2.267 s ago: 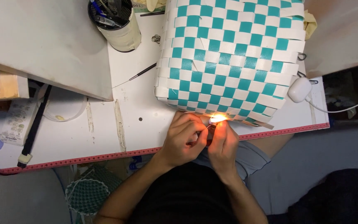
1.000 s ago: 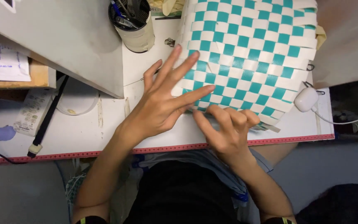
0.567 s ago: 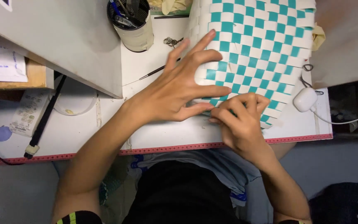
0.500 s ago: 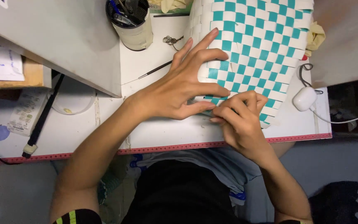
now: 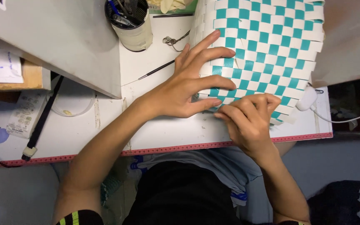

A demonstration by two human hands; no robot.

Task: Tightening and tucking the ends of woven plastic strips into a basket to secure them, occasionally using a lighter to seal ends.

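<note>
A teal-and-white checked basket woven from flat plastic strips (image 5: 267, 46) lies on the white worktop (image 5: 163, 133), at its far right side. The left hand (image 5: 188, 85) lies flat on the basket's near left part, fingers spread wide and pressing down on the weave, closed on nothing. The right hand (image 5: 251, 121) sits just right of it at the basket's near edge, fingers curled inward with the fingertips against the strips; whether they pinch a strip cannot be told. The two hands touch at the thumb of the left. Far left of the basket stands a cream cylindrical pot of pens (image 5: 132, 23). A thin dark rod (image 5: 155, 71) lies on the worktop between pot and left hand. A white oval plug with a cable (image 5: 307, 98) rests just right of the basket.
</note>
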